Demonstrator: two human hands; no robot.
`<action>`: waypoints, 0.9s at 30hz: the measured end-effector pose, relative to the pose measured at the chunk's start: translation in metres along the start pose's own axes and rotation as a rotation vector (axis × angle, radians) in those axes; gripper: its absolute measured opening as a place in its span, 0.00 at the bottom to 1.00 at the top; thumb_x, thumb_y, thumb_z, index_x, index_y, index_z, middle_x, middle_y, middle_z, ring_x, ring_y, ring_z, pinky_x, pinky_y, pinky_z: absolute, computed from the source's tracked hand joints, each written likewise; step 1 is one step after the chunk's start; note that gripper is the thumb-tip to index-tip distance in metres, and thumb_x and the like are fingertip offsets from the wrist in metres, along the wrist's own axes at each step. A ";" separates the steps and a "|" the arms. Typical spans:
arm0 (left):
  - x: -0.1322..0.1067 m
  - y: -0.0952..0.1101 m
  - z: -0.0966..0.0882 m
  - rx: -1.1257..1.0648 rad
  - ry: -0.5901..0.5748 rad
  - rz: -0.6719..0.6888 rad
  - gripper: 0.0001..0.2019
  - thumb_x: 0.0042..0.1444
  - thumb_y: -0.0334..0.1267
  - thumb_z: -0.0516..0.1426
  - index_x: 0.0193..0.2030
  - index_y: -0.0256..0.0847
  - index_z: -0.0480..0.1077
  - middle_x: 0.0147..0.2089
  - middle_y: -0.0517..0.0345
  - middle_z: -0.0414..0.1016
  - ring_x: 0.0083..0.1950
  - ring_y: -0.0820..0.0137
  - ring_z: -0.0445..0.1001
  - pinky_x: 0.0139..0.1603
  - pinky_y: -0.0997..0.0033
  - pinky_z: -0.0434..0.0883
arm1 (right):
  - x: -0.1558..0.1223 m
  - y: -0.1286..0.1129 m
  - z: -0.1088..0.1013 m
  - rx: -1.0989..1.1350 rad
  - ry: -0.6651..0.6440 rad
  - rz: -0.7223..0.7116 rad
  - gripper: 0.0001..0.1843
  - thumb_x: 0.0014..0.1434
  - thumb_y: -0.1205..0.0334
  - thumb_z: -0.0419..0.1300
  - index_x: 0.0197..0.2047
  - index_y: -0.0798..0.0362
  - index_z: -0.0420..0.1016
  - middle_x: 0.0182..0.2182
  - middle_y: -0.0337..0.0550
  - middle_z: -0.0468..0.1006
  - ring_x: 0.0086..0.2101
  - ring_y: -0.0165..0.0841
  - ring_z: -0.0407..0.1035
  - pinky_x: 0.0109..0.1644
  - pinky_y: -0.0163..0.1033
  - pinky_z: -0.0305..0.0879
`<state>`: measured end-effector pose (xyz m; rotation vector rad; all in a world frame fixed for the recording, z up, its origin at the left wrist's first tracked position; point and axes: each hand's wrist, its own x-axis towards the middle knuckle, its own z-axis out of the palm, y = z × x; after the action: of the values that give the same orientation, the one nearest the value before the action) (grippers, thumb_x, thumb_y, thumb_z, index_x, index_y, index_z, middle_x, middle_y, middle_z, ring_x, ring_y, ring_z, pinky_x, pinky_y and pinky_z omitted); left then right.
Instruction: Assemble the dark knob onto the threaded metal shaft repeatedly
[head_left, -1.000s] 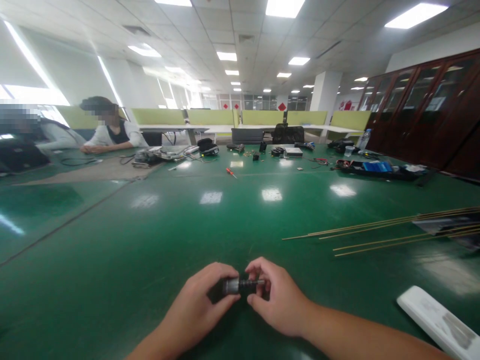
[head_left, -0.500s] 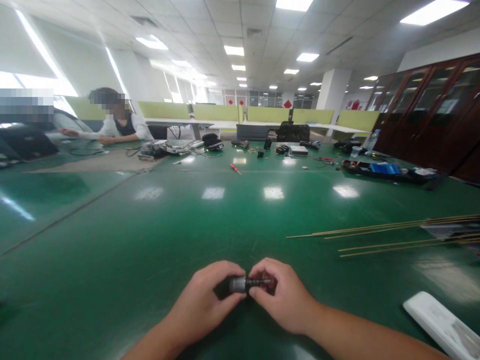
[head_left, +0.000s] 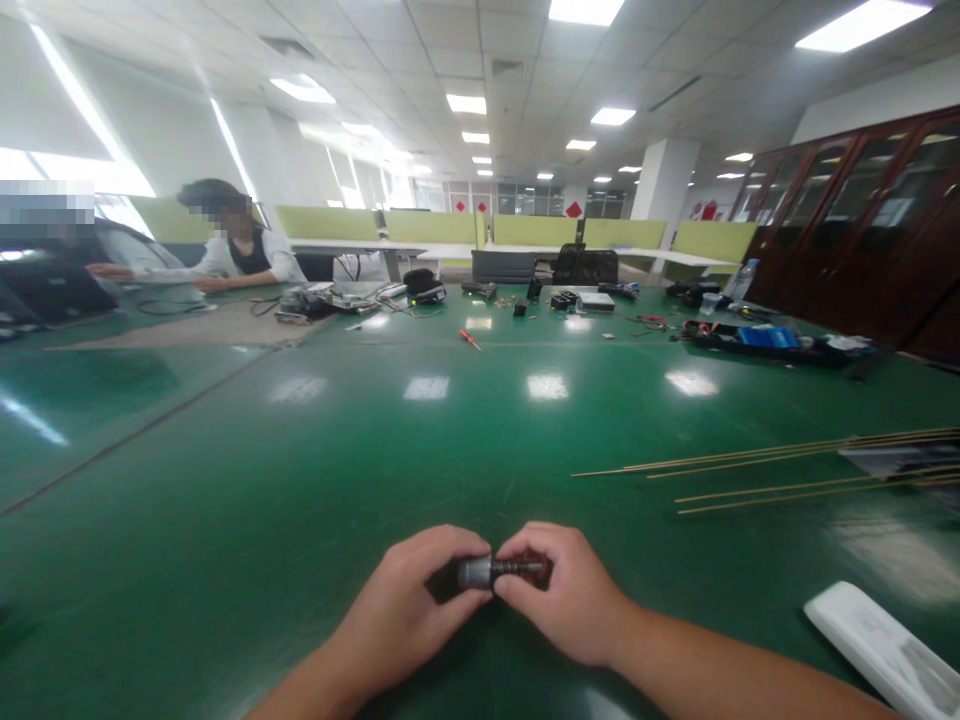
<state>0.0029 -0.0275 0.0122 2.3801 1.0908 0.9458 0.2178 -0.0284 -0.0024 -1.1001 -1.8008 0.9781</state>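
Note:
Low in the middle of the head view, a small cylindrical part lies sideways between my two hands. Its left end is a smooth grey cylinder; its right end is a dark, ribbed shaft with something reddish behind it. My left hand pinches the grey end between thumb and fingertips. Around the dark end, the thumb and fingers of my right hand are closed. The fingers partly cover the piece, and its exact kind cannot be made out.
On the green table, thin rods lie to the right, above a white oblong object. An orange screwdriver, electronic parts and a black tray are farther back. At the far left sits a person, with another beside them.
My right hand has shifted very slightly on the dark end, showing a little more of it. My left hand keeps its grip. The seated person's forearm has moved left.

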 end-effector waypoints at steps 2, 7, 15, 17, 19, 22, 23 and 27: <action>0.000 0.000 0.000 0.002 -0.004 0.003 0.11 0.57 0.33 0.64 0.47 0.47 0.74 0.43 0.61 0.81 0.44 0.70 0.80 0.46 0.73 0.75 | 0.000 -0.001 0.000 -0.005 0.004 0.001 0.03 0.52 0.67 0.68 0.33 0.53 0.82 0.28 0.38 0.79 0.31 0.31 0.71 0.35 0.33 0.62; 0.000 0.000 -0.002 0.006 -0.013 0.019 0.10 0.58 0.34 0.64 0.47 0.46 0.74 0.43 0.61 0.81 0.44 0.71 0.80 0.47 0.74 0.75 | 0.001 -0.001 -0.001 0.000 -0.002 -0.001 0.02 0.52 0.68 0.69 0.32 0.53 0.83 0.28 0.38 0.79 0.30 0.31 0.72 0.35 0.33 0.62; -0.002 0.000 -0.004 0.019 -0.015 0.025 0.10 0.58 0.34 0.64 0.47 0.46 0.75 0.43 0.58 0.81 0.43 0.69 0.80 0.46 0.72 0.76 | 0.002 -0.002 -0.002 0.047 -0.006 0.015 0.03 0.51 0.68 0.69 0.32 0.53 0.83 0.28 0.37 0.79 0.29 0.30 0.71 0.34 0.33 0.61; -0.003 0.000 -0.004 0.025 -0.018 0.023 0.10 0.58 0.34 0.63 0.47 0.45 0.75 0.43 0.56 0.81 0.43 0.68 0.80 0.46 0.71 0.76 | 0.002 -0.002 -0.002 0.048 -0.009 0.020 0.03 0.51 0.68 0.69 0.32 0.53 0.83 0.27 0.37 0.78 0.29 0.30 0.71 0.34 0.33 0.61; -0.002 0.000 -0.005 0.030 -0.017 0.023 0.10 0.59 0.34 0.63 0.47 0.44 0.75 0.43 0.55 0.81 0.43 0.68 0.80 0.46 0.71 0.76 | 0.002 -0.003 -0.002 0.045 -0.015 0.024 0.03 0.51 0.68 0.69 0.32 0.53 0.83 0.27 0.37 0.78 0.29 0.31 0.71 0.34 0.33 0.61; -0.001 0.001 -0.005 0.031 -0.014 0.032 0.09 0.58 0.34 0.63 0.46 0.44 0.76 0.42 0.56 0.81 0.42 0.68 0.80 0.45 0.72 0.76 | 0.002 -0.003 -0.002 0.045 -0.025 0.032 0.02 0.51 0.68 0.68 0.32 0.53 0.82 0.28 0.38 0.78 0.30 0.31 0.71 0.34 0.34 0.62; -0.001 0.002 -0.005 0.032 -0.011 0.034 0.09 0.58 0.34 0.63 0.46 0.44 0.76 0.42 0.56 0.81 0.42 0.68 0.80 0.44 0.72 0.76 | 0.002 -0.003 -0.002 0.048 -0.026 0.035 0.02 0.51 0.68 0.68 0.32 0.53 0.82 0.28 0.38 0.78 0.30 0.31 0.71 0.34 0.34 0.62; 0.000 0.004 -0.006 0.027 0.008 0.042 0.10 0.57 0.33 0.64 0.46 0.45 0.76 0.42 0.57 0.82 0.42 0.69 0.80 0.45 0.72 0.76 | 0.002 -0.002 -0.002 0.056 -0.020 0.040 0.02 0.52 0.67 0.68 0.31 0.53 0.81 0.28 0.38 0.78 0.30 0.31 0.70 0.34 0.33 0.62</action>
<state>0.0005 -0.0298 0.0182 2.4318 1.0672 0.9619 0.2182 -0.0269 0.0005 -1.0987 -1.7628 1.0608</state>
